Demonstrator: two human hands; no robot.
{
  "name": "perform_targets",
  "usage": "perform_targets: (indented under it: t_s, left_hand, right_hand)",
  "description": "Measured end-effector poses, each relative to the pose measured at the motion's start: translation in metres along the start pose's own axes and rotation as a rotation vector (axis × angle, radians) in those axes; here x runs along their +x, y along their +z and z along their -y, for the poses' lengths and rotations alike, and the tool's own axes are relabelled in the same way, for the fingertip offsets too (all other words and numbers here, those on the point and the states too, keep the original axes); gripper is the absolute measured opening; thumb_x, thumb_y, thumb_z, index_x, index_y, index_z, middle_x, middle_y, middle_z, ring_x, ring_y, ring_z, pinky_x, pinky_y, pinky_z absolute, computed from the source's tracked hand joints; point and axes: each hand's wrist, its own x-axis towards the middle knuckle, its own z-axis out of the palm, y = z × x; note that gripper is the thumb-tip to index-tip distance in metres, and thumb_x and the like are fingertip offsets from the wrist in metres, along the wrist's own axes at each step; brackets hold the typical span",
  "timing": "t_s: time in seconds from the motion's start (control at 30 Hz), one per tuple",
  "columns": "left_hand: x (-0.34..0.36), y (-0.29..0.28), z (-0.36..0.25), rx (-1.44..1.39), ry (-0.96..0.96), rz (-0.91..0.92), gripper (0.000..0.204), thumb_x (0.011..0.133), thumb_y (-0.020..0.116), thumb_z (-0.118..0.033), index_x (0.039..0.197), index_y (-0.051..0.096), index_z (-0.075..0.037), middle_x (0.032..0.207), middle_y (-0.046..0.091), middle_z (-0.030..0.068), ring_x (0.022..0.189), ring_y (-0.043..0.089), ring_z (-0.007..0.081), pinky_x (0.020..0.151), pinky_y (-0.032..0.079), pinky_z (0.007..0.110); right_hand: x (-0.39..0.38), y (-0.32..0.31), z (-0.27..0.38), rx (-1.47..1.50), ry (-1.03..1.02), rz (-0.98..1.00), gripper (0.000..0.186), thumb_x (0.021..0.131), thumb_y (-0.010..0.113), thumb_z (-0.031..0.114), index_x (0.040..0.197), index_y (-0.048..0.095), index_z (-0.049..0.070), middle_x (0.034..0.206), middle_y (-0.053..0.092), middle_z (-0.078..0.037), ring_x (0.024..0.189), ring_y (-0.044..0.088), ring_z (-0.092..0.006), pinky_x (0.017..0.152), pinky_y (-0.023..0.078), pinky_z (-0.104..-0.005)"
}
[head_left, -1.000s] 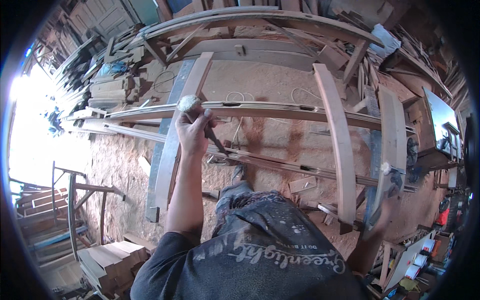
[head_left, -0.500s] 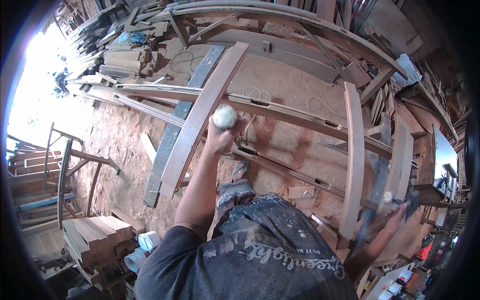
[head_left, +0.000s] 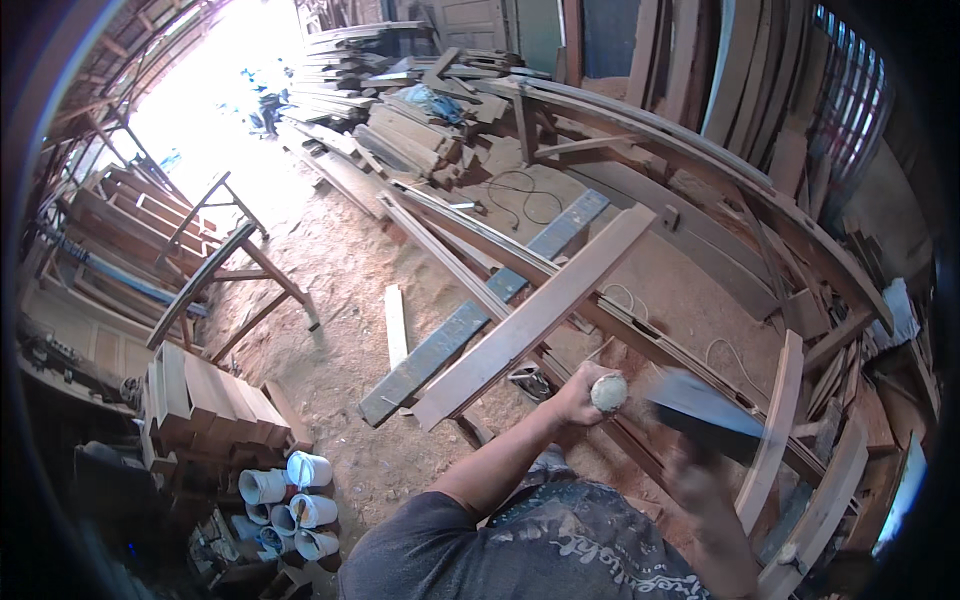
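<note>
My left hand (head_left: 574, 398) is closed around an upright tool handle (head_left: 608, 393) whose pale, round end faces up; whatever lies below the fist is hidden. Beside it, my right hand (head_left: 702, 485) is smeared by motion and grips a dark blocky tool (head_left: 712, 420) with a paler, flat upper face. Its exact kind is too blurred to tell. Under both hands run long wooden rails (head_left: 690, 352) with slots cut in them. A wide plank (head_left: 548, 312) lies across the rails to the left of my hands, and a curved board (head_left: 776, 430) crosses them on the right.
A blue-grey beam (head_left: 432, 362) supports the rails at left. White buckets (head_left: 310, 470) and stacked timber blocks (head_left: 225, 400) stand at lower left. A trestle (head_left: 235, 270) is farther left. Lumber piles (head_left: 400, 140) and a long curved frame (head_left: 690, 135) lie at the back.
The view has swung left. My right hand has come from the far right boards to beside my left hand, bringing the dark tool. My left hand, still on the handle, has moved off the wide plank.
</note>
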Motion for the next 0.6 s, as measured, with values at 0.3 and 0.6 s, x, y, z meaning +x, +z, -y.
perform_targets:
  t_s: [0.3, 0.6]
  left_hand:
    - [0.007, 0.006, -0.016, -0.122, -0.338, -0.156, 0.015, 0.078, 0.065, 0.001, 0.092, 0.063, 0.001, 0.08, 0.061, 0.003, 0.076, 0.059, 0.0142, 0.074, 0.051, 0.03]
    - [0.035, 0.004, -0.043, -0.253, -0.322, -0.253, 0.025, 0.09, 0.072, 0.0, 0.113, 0.064, 0.001, 0.102, 0.07, 0.0068, 0.092, 0.07, 0.014, 0.083, 0.059, 0.03]
  right_hand:
    - [0.015, -0.014, 0.007, 0.165, 0.251, 0.136, 0.05, 0.105, 0.052, 0.046, 0.082, 0.058, 0.001, 0.062, 0.058, -0.009, 0.051, 0.057, -0.0193, 0.047, 0.047, -0.0342]
    - [0.007, -0.044, 0.006, 0.571, 0.532, 0.013, 0.037, 0.107, 0.053, 0.039, 0.104, 0.051, 0.002, 0.066, 0.048, 0.001, 0.051, 0.047, -0.0056, 0.045, 0.041, -0.0229]
